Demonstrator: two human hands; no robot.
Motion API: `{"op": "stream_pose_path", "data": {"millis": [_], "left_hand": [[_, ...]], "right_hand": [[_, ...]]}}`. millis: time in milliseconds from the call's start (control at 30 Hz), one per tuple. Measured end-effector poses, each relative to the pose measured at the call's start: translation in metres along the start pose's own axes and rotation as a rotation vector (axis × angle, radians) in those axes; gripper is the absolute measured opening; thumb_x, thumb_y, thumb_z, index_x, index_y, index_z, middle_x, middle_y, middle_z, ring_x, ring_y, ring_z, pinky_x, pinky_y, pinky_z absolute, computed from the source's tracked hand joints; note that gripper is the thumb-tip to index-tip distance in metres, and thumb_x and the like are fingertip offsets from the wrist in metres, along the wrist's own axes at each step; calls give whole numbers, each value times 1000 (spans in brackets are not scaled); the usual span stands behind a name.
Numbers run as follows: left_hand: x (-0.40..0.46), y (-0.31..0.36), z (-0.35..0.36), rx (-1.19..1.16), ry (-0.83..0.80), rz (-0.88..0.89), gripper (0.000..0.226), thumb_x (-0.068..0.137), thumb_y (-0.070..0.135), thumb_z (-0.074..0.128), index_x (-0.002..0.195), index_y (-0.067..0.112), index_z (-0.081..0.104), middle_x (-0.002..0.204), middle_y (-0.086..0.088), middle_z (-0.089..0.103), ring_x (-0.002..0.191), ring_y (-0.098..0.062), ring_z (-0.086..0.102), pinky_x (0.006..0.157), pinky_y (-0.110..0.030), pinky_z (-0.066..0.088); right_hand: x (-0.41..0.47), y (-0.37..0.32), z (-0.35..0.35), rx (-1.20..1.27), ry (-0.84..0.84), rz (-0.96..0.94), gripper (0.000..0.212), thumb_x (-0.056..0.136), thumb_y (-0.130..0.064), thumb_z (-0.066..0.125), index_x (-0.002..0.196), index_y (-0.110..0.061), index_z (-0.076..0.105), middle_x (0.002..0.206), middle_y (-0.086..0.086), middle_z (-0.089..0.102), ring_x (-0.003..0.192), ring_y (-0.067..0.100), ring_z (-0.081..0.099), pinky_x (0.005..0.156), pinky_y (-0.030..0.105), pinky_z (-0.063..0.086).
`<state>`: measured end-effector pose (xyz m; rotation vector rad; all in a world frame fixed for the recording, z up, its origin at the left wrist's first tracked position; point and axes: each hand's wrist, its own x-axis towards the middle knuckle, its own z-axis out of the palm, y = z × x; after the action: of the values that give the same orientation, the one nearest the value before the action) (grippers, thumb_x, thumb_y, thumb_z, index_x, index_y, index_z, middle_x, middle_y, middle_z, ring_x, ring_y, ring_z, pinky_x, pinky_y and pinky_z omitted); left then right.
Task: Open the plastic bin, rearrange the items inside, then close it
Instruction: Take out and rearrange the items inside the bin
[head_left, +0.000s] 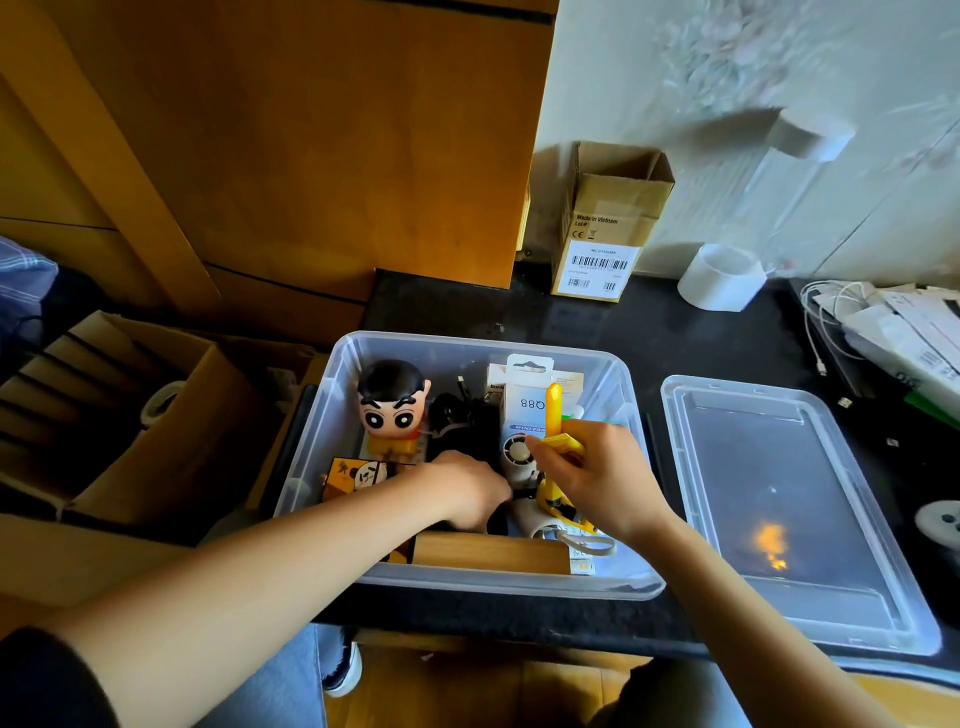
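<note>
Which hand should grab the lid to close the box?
Probably the right hand: the lid lies just right of the bin, on its side. It grips a yellow tool first, though.

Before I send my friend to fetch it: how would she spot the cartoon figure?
Find the clear plastic bin on the black counter, its lid lying beside it. The cartoon figure stands upright in the bin's far left corner, the only item with a big round head, black hair and thick eyebrows.
</note>
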<state>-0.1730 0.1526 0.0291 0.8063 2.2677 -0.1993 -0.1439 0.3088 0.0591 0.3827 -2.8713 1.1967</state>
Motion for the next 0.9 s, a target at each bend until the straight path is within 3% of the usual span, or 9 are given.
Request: {"op": "stream_pose_path", "data": {"millis": [67,200,300,367,500,667,800,900], "left_hand": [[-4,0,-3,31,17,16,32,91,38,56,114,15,57,108,-6,63,80,-21,50,64,-32,38],[-18,-7,-13,-40,104,65,42,86,45,61,121,23,58,106,0,64,94,-22,57,67,-30,40],[-34,-22,-21,-64,177,98,32,79,44,67,106,27,64,73,15,54,75,-14,54,57,-25,38],[-43,-36,-25,-61,206,81,34,75,41,68,106,29,65,66,18,47,63,-6,48,52,-23,35],[-45,-49,-22,-130,213,53,41,74,39,70,113,32,62,70,21,47,58,3,43,49,-17,29],[-38,-49,-20,-202,273,-1,15,75,33,67,87,27,60,70,7,56,58,-7,52,54,-30,45],[-35,-46,-17,-55,243,-53,39,74,40,70,109,26,59,92,3,63,80,-16,57,56,-26,39],[-31,-40,-16,-11,233,-93,34,77,36,70,107,22,60,94,1,63,83,-19,59,67,-31,47]], "right_hand": [[0,-1,0,8,-4,9,34,89,-37,59,63,-16,59,56,-1,58,49,11,51,49,27,42],[-1,-1,-2,34,-4,20,38,89,-36,59,59,-13,55,52,0,54,45,11,46,48,29,41],[-2,0,-2,33,0,19,42,88,-37,59,54,-14,52,48,0,51,43,11,44,47,31,39],[-1,1,-1,31,3,17,42,88,-38,59,55,-13,54,49,0,52,44,13,46,46,30,40],[-1,2,1,28,14,10,39,87,-40,59,59,-14,58,53,1,58,47,14,52,47,29,43],[-1,4,1,18,12,19,36,88,-41,59,62,-16,59,58,-1,61,50,12,55,46,21,43],[-1,4,2,18,7,14,33,87,-43,59,68,-16,64,64,-2,66,53,10,59,46,19,45],[-1,4,3,10,20,-4,33,87,-43,59,67,-17,63,62,-2,65,52,11,58,48,24,47]]}}
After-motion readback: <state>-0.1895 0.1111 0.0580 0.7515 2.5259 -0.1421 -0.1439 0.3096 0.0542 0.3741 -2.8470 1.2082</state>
